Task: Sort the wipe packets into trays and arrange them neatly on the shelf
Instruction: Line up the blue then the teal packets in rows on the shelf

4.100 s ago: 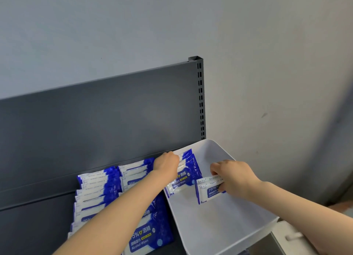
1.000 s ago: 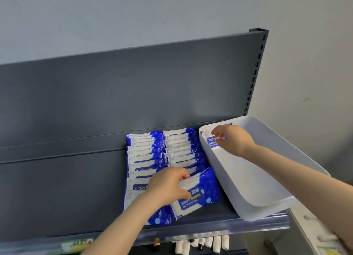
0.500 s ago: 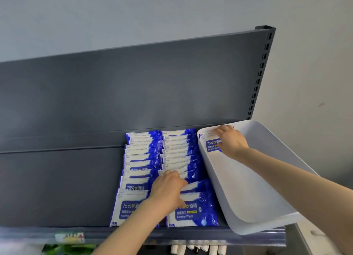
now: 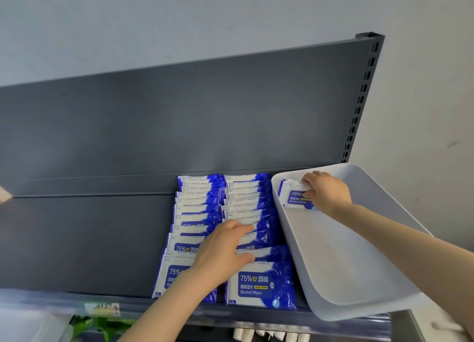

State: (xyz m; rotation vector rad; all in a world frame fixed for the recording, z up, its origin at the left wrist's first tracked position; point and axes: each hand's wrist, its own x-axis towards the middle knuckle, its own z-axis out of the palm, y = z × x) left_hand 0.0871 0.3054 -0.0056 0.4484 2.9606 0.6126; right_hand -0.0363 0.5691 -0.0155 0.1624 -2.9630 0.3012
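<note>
Two rows of blue-and-white alcohol wipe packets [image 4: 260, 285] lie overlapping on the dark grey shelf [image 4: 84, 239]. My left hand [image 4: 225, 249] rests flat on the packets between the two rows, fingers spread. A white tray [image 4: 359, 285] sits tilted at the shelf's right end. At the tray's far end my right hand [image 4: 327, 191] grips a wipe packet [image 4: 295, 196] that stands against the tray's back wall.
The shelf's grey back panel [image 4: 179, 121] rises behind the rows, with a slotted upright [image 4: 359, 105] at its right edge. A price rail [image 4: 102, 308] runs along the shelf front. Green items [image 4: 102, 326] and white tubes [image 4: 269, 335] show on the level below.
My left hand slid from the front packets onto the middle of the rows, flattening them. My right hand has kept hold of the packet at the tray's far end.
</note>
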